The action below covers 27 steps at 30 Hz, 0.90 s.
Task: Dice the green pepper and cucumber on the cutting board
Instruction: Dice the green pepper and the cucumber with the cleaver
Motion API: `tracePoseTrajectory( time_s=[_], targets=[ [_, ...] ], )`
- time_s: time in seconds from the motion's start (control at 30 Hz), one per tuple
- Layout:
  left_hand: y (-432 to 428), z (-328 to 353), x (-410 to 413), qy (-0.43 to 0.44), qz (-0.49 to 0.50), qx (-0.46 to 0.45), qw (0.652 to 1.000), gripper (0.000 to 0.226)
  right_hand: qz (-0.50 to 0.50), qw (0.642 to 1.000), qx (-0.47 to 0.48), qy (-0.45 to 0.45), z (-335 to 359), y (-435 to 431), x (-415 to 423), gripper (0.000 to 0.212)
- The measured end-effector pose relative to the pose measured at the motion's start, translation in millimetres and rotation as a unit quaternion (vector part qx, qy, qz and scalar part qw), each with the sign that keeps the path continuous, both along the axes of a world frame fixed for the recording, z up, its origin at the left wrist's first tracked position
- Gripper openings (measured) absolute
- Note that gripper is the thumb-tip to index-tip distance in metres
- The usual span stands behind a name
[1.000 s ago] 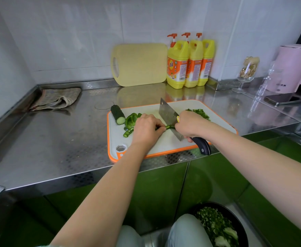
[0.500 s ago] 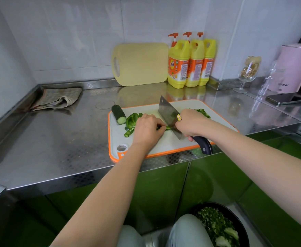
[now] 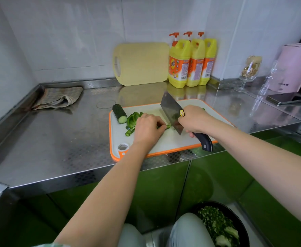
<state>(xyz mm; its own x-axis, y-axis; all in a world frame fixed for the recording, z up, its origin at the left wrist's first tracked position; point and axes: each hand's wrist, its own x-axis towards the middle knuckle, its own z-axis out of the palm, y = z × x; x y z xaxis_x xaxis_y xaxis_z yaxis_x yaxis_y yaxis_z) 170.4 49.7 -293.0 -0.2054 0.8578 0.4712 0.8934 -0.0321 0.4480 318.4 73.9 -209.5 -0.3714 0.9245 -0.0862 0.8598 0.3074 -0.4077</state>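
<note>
A white cutting board (image 3: 165, 145) with an orange rim lies on the steel counter. A dark cucumber piece (image 3: 119, 113) sits at its far left corner, cut end toward me. Green pepper pieces (image 3: 133, 118) lie beside it, with a strip (image 3: 129, 131) just in front. My left hand (image 3: 147, 130) is curled over pepper strips and pins them to the board. My right hand (image 3: 195, 119) grips a cleaver (image 3: 172, 113) by its black handle, blade tilted up to the left, its heel down at the pepper by my left fingertips. Diced green bits behind my right hand are mostly hidden.
A yellow board (image 3: 141, 63) and three yellow detergent bottles (image 3: 192, 61) stand against the back wall. A folded cloth (image 3: 58, 98) lies at the far left. At the right are a glass (image 3: 249, 73), a pink kettle (image 3: 297, 66) and a phone (image 3: 287, 99). A black bowl of chopped greens (image 3: 221, 225) sits below the counter.
The cleaver rocks in place while chopping; its tip is slightly higher now. My left hand stays on the pepper strips.
</note>
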Motion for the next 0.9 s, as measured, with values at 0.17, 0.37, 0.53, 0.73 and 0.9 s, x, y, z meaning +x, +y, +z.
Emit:
tracePoseTrajectory(
  time_s=[0.17,0.37,0.53,0.73,0.9],
  targets=[
    [1,-1,-1,-0.006,0.003,-0.001,1.0,0.011,0.025,0.997,-0.027,-0.062,4,-12,-2,0.016],
    [0,1,-1,-0.02,0.002,0.003,1.0,0.01,0.019,0.997,-0.025,-0.071,-3,-7,-12,0.016],
    [-1,0,0,-0.021,0.005,0.007,1.0,0.012,-0.008,1.0,0.022,0.0,-11,2,-12,0.023],
    [1,-1,0,-0.025,0.007,0.005,1.0,0.013,0.013,1.0,-0.004,-0.023,2,-6,-4,0.016],
    [0,0,0,-0.03,0.01,0.006,0.999,0.012,0.028,0.999,-0.018,0.024,-8,-6,0,0.028]
  ],
)
